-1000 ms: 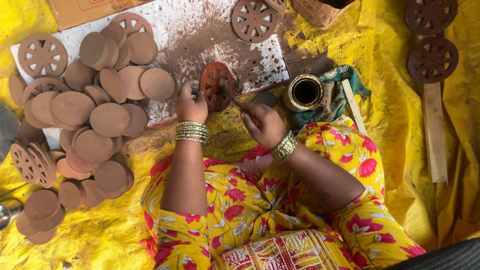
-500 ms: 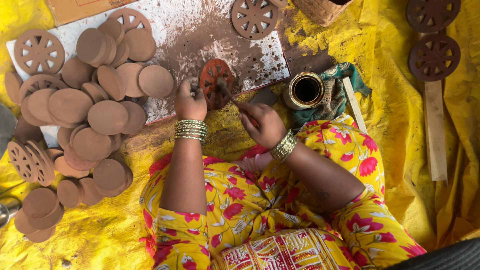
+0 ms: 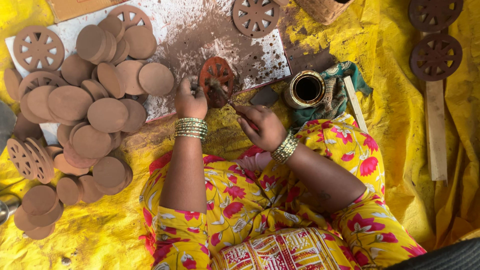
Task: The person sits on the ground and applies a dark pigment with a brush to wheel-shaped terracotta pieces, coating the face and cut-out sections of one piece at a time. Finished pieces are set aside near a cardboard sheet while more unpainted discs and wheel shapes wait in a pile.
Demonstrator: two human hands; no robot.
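My left hand (image 3: 189, 101) grips the edge of a round clay wheel (image 3: 215, 76) with spoke cut-outs, its face wet with red-brown paint, held over the stained white board (image 3: 200, 30). My right hand (image 3: 262, 126) is closed on a thin paintbrush (image 3: 224, 96), whose bristled tip lies on the lower part of the wheel. Both wrists wear stacked bangles. A small metal pot (image 3: 306, 89) of dark paint stands just right of the wheel, beside a green cloth (image 3: 337, 95).
A heap of plain clay discs (image 3: 90, 105) and spoked wheels (image 3: 38, 48) fills the left. Another wheel (image 3: 256, 16) lies on the board's far edge. Two dark painted wheels (image 3: 436, 56) sit at the right above a wooden strip (image 3: 436, 135). Yellow sheet covers the ground.
The brush tip has shifted slightly across the wheel's face. Both hands stay in nearly the same place.
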